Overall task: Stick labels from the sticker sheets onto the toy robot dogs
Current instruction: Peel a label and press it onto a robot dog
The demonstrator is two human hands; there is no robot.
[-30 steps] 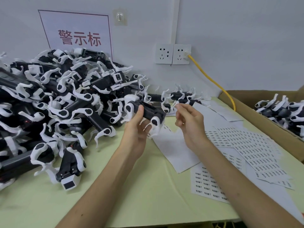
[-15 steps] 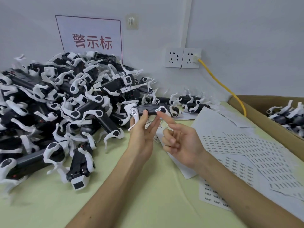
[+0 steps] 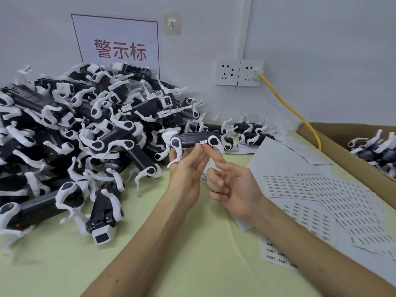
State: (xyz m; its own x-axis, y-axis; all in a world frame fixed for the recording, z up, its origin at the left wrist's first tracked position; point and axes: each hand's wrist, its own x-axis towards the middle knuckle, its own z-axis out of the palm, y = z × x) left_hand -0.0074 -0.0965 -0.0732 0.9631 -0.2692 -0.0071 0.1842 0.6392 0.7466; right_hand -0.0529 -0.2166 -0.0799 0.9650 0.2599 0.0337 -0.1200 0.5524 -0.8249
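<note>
Evidently the left grip (image 3: 186, 168) is pinching the toy robot dog (image 3: 194, 139) from below, fingertips against its black body. It is holding the dog level and side-on above the bench (image 3: 150, 243), just in front of the pile of dogs (image 3: 85, 136). The right grip (image 3: 231, 181) is grasping nothing. Its index finger (image 3: 211, 154) is stretching up to the dog's lower edge while the other fingers are curling toward the palm. The fingertip is sitting just under the small white label (image 3: 203, 142), which is lying on the body right beside the white rear hip.

The step in hand is probably the pressing-down. The left grip should be bracing the body against the push and staying off the thin white legs, which look easy to bend. The finger should be rubbing along the whole label, end to end, so that no corner is lifting and none of it is creeping onto the hip.

Further out, the sticker sheets (image 3: 321, 189) are lying on the bench by the right wrist. The cardboard box (image 3: 334, 144) beyond them is holding more dogs.

A second ago the right grip was pinching a label between thumb and finger, apart from a tilted dog. Half a second ago the finger was already reaching the body. Now the label is sitting on the dog and the dog is being held level.
</note>
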